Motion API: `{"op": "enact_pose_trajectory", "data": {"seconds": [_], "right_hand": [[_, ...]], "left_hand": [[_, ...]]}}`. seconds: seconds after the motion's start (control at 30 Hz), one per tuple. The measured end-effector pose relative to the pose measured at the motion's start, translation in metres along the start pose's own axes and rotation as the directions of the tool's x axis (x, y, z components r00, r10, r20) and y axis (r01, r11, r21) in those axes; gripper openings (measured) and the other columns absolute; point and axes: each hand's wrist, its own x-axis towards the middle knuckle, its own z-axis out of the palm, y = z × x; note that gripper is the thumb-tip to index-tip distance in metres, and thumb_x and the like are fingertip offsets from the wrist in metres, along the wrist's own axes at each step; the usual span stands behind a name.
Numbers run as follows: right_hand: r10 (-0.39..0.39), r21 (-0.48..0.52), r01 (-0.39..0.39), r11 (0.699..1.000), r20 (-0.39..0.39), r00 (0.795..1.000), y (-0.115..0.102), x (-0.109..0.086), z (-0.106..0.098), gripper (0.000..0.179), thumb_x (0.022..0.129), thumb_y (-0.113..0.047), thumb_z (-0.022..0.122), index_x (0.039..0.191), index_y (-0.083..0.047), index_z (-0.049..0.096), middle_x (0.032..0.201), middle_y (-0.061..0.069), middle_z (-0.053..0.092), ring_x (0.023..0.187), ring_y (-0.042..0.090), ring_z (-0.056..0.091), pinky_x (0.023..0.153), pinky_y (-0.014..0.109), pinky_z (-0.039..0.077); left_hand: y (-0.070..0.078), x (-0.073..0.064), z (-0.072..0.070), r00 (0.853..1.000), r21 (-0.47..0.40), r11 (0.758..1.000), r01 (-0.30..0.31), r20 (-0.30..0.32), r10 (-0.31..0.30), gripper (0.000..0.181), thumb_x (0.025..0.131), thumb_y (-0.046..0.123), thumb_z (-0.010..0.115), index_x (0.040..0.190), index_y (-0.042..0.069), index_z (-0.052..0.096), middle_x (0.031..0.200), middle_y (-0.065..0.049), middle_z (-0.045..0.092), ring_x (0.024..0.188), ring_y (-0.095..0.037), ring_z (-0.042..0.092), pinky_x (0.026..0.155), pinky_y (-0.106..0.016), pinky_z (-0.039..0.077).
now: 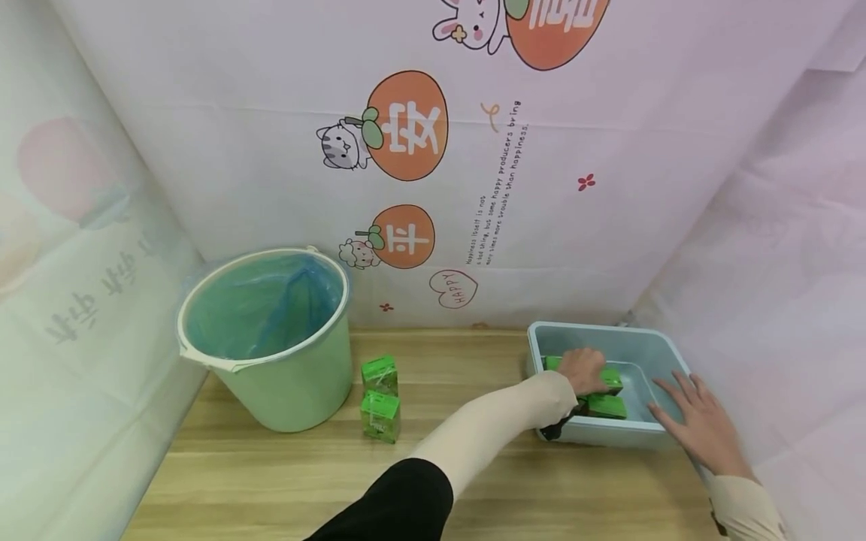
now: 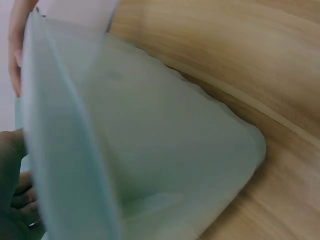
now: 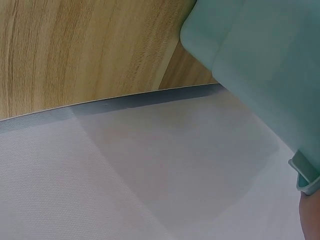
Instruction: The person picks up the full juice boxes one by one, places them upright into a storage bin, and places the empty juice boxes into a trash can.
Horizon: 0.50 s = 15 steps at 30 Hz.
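Note:
My left hand (image 1: 583, 370) reaches down into a light blue plastic basin (image 1: 649, 346) at the right, its fingers curled at a small green box (image 1: 612, 380). Another green box (image 1: 607, 406) sits in front of that hand, and part of one more green box (image 1: 552, 363) shows behind it. In the left wrist view, the basin's wall (image 2: 165, 130) hides most of the hand's fingers (image 2: 25, 195). My right hand (image 1: 704, 424) rests on the basin's right rim with fingers spread. Only a bit of it shows in the right wrist view, beside the rim.
A pale green bucket (image 1: 291, 391) lined with a blue plastic bag stands at the left. Two green boxes (image 1: 380, 417) stand beside it on the wooden table (image 1: 467, 361). Printed cloth walls (image 1: 575, 248) enclose the back and both sides.

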Motion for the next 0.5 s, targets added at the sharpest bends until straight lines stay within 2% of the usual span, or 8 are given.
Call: {"op": "enact_pose_trajectory", "data": {"seconds": [0.17, 0.33, 0.5], "right_hand": [[0.004, 0.002, -0.004, 1.0, -0.006, 1.0, 0.0012, -0.0005, -0.0003, 0.056, 0.105, -0.04, 0.062, 0.146, -0.002, 0.053, 0.157, 0.036, 0.038, 0.146, 0.062, 0.025, 0.107, 0.078, 0.026], [0.003, 0.001, -0.003, 1.0, -0.017, 1.0, 0.0016, -0.0014, 0.0013, 0.056, 0.104, -0.039, 0.062, 0.145, -0.003, 0.054, 0.157, 0.036, 0.039, 0.147, 0.061, 0.025, 0.108, 0.077, 0.026], [-0.006, -0.002, 0.006, 1.0, -0.027, 1.0, 0.0015, -0.0021, 0.0013, 0.055, 0.104, -0.038, 0.063, 0.145, -0.002, 0.054, 0.155, 0.037, 0.039, 0.146, 0.062, 0.026, 0.108, 0.076, 0.027]], "left_hand": [[0.0011, -0.0022, 0.0051, 1.0, 0.043, 0.999, 0.014, 0.022, -0.015, 0.045, 0.095, 0.04, 0.082, 0.067, 0.02, 0.053, 0.057, 0.009, 0.046, 0.049, -0.002, 0.036, 0.046, -0.017, 0.033], [0.0005, -0.0041, 0.0096, 1.0, 0.054, 0.998, 0.02, 0.015, -0.021, 0.026, 0.097, 0.037, 0.08, 0.079, 0.022, 0.069, 0.066, 0.01, 0.057, 0.052, 0.0, 0.043, 0.048, -0.016, 0.038], [-0.0022, -0.0072, 0.0083, 0.999, 0.026, 1.0, 0.009, 0.043, -0.01, 0.024, 0.097, 0.042, 0.079, 0.086, 0.022, 0.074, 0.071, 0.011, 0.062, 0.055, 0.001, 0.05, 0.05, -0.016, 0.041]]}}
